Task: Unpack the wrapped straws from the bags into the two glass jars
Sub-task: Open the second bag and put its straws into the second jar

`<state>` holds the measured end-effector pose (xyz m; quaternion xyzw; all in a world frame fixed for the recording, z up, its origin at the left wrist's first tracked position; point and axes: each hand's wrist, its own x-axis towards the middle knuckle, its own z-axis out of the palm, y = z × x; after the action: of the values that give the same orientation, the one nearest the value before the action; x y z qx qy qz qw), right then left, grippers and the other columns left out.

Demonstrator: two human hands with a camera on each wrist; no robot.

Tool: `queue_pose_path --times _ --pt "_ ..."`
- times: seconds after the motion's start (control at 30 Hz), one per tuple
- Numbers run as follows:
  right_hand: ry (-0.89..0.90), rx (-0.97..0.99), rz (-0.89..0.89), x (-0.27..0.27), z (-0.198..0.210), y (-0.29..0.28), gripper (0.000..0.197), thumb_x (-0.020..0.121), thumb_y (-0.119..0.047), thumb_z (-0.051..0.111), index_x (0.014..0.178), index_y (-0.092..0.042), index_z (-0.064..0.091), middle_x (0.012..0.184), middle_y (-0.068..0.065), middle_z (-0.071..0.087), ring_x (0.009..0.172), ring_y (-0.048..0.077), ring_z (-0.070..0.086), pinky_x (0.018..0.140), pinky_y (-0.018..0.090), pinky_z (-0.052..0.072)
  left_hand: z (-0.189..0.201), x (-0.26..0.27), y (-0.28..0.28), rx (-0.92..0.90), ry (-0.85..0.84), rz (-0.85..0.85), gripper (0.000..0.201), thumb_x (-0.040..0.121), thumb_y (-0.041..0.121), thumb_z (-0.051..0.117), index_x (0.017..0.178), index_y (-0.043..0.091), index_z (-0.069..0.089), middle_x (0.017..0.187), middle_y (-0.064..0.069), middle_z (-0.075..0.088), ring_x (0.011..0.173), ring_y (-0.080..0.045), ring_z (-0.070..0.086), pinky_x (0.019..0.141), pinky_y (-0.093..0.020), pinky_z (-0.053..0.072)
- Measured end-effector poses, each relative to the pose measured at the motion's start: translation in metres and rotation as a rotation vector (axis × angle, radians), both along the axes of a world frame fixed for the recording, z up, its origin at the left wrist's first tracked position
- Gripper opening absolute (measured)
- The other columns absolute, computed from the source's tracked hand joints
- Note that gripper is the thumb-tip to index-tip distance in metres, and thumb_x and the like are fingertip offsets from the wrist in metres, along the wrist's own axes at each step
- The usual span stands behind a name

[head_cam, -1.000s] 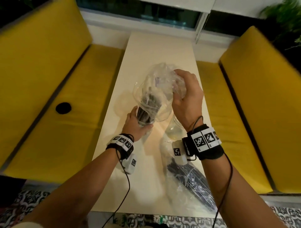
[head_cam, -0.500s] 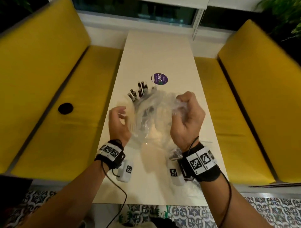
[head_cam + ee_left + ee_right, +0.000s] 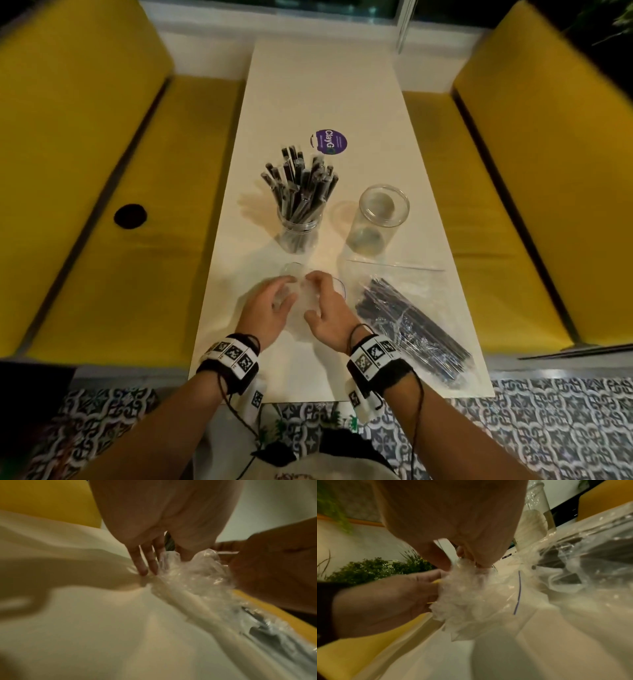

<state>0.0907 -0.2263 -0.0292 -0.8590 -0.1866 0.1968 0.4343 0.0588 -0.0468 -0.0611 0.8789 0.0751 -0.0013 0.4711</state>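
Two-handed grip on crumpled bag (image 3: 301, 298)

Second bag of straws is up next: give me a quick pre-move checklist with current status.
1. Left jar filled, upright: ok.
2. Right jar empty, upright, mouth clear: ok.
3. Full bag on the table, near the right hand: ok.
4. Hands free: not ok. Both the left hand and the right one are on the crumpled empty bag.
5. Full bag open: cannot tell; its seal strip lies towards the right jar.
6. Loose straws on the table: none seen, ok.
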Motion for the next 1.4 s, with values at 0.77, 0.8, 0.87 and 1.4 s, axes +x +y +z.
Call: queue_pose_path --times 0.77,0.8,0.87,1.4 --pt "-0.168 -0.604 -0.448 0.078 0.011 -0.104 0.044 0.089 -0.009 0.06 0.132 -0.016 0.062 0.137 0.007 0.061 0.129 0.029 0.053 0.11 0.045 0.044 0.01 0.031 -0.031 0.497 -0.214 -0.167 0.038 0.093 0.038 0.055 0.115 0.016 0.078 0.121 -0.007 0.071 0.116 -0.035 0.065 0.098 -0.05 0.048" --pt "-0.1 -0.692 -0.415 0.082 0.007 -0.115 0.052 0.092 -0.013 0.061 0.143 -0.016 0.053 0.147 0.008 0.054 0.137 0.03 0.049 0.115 0.048 0.04 0.015 0.033 -0.034 0.489 -0.26 -0.15 0.035 0.093 0.036 0.059 0.115 0.016 0.078 0.122 -0.007 0.07 0.117 -0.034 0.064 0.099 -0.049 0.047" --pt "-0.034 -0.806 -0.331 0.084 -0.004 -0.128 0.059 0.099 -0.022 0.059 0.154 -0.016 0.04 0.156 0.009 0.045 0.144 0.031 0.044 0.12 0.053 0.034 0.026 0.038 -0.041 0.471 -0.369 -0.125 0.027 0.092 0.029 0.066 0.113 0.016 0.078 0.123 -0.006 0.07 0.119 -0.032 0.061 0.101 -0.047 0.045" --pt "-0.262 -0.867 -0.368 0.082 0.101 -0.155 0.006 0.096 -0.032 0.063 0.101 -0.032 0.065 0.091 -0.005 0.068 0.095 0.022 0.062 0.099 0.041 0.049 0.091 0.06 -0.096 0.368 -0.32 -0.208 0.03 0.097 0.041 0.066 0.073 0.024 0.064 0.061 0.009 0.061 0.056 -0.008 0.047 0.059 -0.025 0.036"
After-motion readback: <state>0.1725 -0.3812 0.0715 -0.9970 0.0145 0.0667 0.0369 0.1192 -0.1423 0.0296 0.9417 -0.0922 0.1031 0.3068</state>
